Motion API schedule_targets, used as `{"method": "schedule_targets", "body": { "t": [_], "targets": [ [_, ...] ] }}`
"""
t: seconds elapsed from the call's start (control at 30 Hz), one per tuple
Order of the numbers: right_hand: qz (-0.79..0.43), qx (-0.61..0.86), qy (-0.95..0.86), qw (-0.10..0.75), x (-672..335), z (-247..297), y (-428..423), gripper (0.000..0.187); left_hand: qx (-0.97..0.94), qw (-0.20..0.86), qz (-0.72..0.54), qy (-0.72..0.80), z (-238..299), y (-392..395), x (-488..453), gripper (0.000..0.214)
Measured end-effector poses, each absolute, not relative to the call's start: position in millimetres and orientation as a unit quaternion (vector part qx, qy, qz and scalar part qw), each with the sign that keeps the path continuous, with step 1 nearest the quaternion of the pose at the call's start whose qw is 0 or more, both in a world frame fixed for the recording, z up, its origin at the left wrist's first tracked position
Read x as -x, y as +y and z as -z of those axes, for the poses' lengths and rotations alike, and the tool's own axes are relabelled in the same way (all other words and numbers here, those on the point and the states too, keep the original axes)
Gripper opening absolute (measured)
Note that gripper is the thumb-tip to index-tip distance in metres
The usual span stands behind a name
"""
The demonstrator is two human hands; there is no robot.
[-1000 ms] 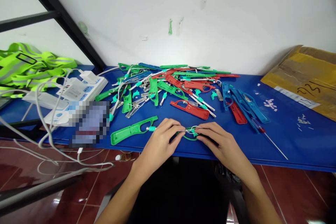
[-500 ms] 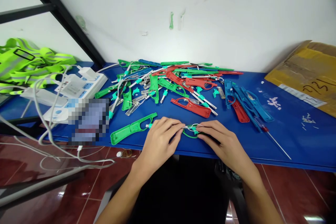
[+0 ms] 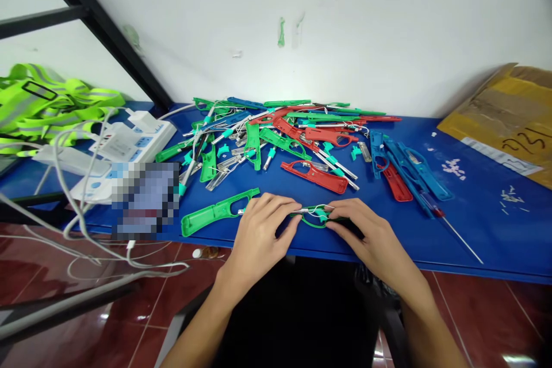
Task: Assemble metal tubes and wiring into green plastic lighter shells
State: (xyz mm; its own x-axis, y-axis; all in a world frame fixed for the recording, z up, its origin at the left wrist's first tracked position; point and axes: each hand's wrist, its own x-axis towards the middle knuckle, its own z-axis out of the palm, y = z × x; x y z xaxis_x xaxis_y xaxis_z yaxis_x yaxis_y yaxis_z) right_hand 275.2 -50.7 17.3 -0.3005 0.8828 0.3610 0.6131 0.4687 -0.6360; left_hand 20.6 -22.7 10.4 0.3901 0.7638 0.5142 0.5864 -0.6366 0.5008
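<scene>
Near the table's front edge, my left hand (image 3: 261,230) is closed, pinching the metal tube (image 3: 305,210) of a stick lighter between thumb and fingers. The tube's other end pokes out left of that hand. My right hand (image 3: 366,233) grips the handle end of the same open green lighter (image 3: 314,224), mostly hidden under the fingers. Between the hands show a teal trigger (image 3: 321,215), a thin white wire and the green trigger-guard loop. Just left of my left hand lies an empty green half shell (image 3: 209,217), its hollow side up.
A heap of green, red and blue lighter shells (image 3: 308,177), tubes and clear tanks lies behind the hands. To the right are blue shells (image 3: 425,175), a screwdriver (image 3: 461,238) and a cardboard box (image 3: 509,115). A power strip (image 3: 153,141) with cables and a blurred-out phone stand left.
My hands stay nearly in place on the lighter, with the left fingers and thumb shifting slightly along the tube. The view has moved a little.
</scene>
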Motion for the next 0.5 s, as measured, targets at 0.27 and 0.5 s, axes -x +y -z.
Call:
{"method": "schedule_targets", "body": {
  "t": [0.27,0.5],
  "targets": [
    [-0.198,0.479,-0.789,0.330,-274.9,-18.1,-49.0,0.031,-0.831,0.124,-0.343,0.420,-12.3,-23.3,-8.4,0.011],
    [-0.186,0.474,-0.798,0.323,-275.8,-18.8,-49.7,0.034,-0.830,0.141,-0.328,0.428,-13.7,-25.3,-3.8,0.015]
  ]
}}
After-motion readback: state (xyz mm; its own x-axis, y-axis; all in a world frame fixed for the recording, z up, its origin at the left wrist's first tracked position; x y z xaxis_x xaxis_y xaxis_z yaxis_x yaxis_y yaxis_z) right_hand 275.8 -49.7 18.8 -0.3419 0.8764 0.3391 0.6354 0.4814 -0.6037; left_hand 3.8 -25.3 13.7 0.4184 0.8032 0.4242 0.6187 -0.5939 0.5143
